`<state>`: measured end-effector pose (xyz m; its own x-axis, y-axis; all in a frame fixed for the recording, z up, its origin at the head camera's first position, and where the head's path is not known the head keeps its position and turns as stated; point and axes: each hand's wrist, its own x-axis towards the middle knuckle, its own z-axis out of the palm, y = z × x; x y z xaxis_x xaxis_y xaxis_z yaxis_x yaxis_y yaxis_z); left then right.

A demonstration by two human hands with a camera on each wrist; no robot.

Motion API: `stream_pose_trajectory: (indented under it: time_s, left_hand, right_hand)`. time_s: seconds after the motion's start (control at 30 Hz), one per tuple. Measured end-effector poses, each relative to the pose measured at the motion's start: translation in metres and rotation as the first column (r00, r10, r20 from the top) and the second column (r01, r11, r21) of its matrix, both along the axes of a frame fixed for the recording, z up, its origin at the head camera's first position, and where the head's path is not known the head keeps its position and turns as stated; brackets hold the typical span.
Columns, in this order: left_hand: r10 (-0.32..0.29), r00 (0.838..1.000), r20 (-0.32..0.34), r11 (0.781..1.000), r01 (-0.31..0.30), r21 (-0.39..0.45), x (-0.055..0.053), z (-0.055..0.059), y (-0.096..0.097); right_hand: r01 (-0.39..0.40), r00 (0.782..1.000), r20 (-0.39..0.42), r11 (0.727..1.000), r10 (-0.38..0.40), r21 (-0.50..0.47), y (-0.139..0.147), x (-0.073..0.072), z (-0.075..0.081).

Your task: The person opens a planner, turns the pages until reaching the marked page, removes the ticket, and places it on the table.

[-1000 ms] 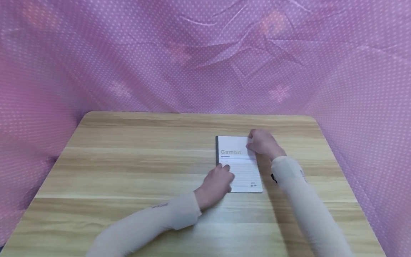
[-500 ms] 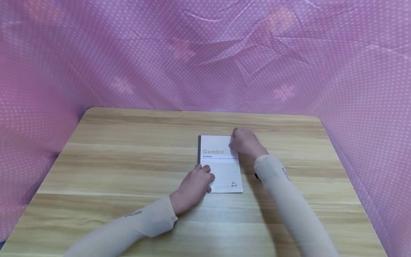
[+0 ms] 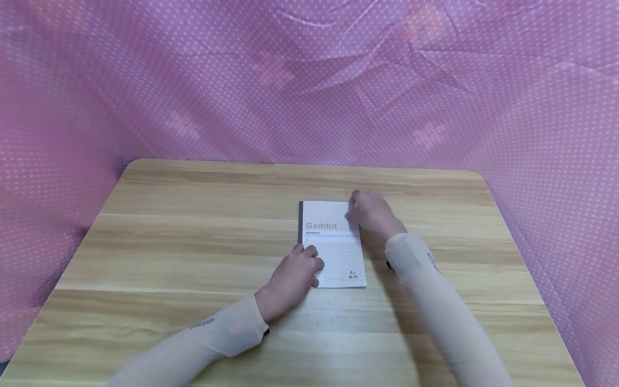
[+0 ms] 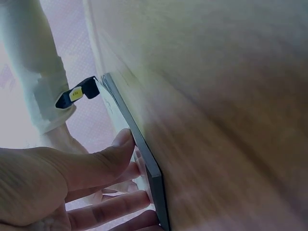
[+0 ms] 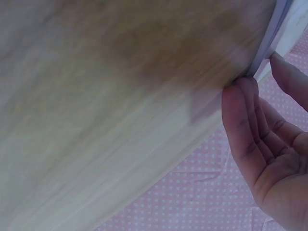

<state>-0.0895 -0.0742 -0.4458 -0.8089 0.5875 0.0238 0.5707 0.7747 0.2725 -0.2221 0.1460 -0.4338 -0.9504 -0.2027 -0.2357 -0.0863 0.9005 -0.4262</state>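
Note:
A white notebook point(image 3: 331, 258) with a dark spine and "Gambit" on its cover lies flat on the wooden table. My left hand point(image 3: 292, 279) rests on its lower left part. In the left wrist view, the thumb point(image 4: 124, 139) and fingertips of that hand touch the cover beside the dark spine point(image 4: 139, 137). At the upper right edge, my right hand point(image 3: 373, 212) pinches the notebook. From the right wrist, its fingers point(image 5: 239, 106) are seen against the page edge point(image 5: 269, 36), with the thumb point(image 5: 288, 79) over the cover.
The wooden table point(image 3: 193, 242) extends around the notebook on all sides. Pink dotted cloth point(image 3: 242, 80) hangs behind it and along both sides. Light sleeves cover both forearms, and a dark band with a yellow label point(image 4: 76, 93) sits at the right cuff.
Between the first two frames, the notebook slid left across the table with both hands on it. Over the last half second, hands and notebook have stayed almost still.

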Motion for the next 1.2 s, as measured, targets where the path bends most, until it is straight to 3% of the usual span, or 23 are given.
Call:
stream_pose_trajectory:
  time_s: [0.43,0.63,0.77,0.93,1.0,1.03,1.2]
  left_hand:
    - [0.021,0.999,0.036,0.999,-0.023,0.037,0.000,0.001,-0.001]
    - [0.026,0.997,0.066,0.997,-0.031,0.076,0.002,-0.002,-0.004]
    - [0.024,0.995,0.101,0.992,-0.036,0.122,0.002,-0.004,-0.007]
    - [0.031,0.983,0.184,0.978,-0.067,0.196,0.002,-0.004,-0.014]
    - [0.033,0.979,0.203,0.970,-0.080,0.230,0.002,-0.005,-0.017]
    - [0.034,0.977,0.211,0.967,-0.086,0.241,0.002,-0.005,-0.018]
    - [0.032,0.980,0.196,0.962,-0.084,0.261,0.002,-0.005,-0.020]
  right_hand:
    - [0.000,0.992,-0.126,1.000,0.001,0.013,0.007,0.002,-0.003]
    - [0.043,0.991,-0.118,0.983,-0.065,-0.179,0.007,0.002,-0.001]
    - [0.090,0.989,-0.080,0.931,-0.126,-0.353,0.008,0.005,0.003]
    - [0.126,0.988,-0.001,0.798,-0.157,-0.590,0.013,0.016,0.010]
    - [0.128,0.987,0.002,0.774,-0.161,-0.620,0.013,0.019,0.011]
    - [0.125,0.987,-0.005,0.779,-0.163,-0.615,0.012,0.021,0.012]
    - [0.075,0.985,-0.094,0.850,-0.144,-0.522,0.009,0.020,0.012]
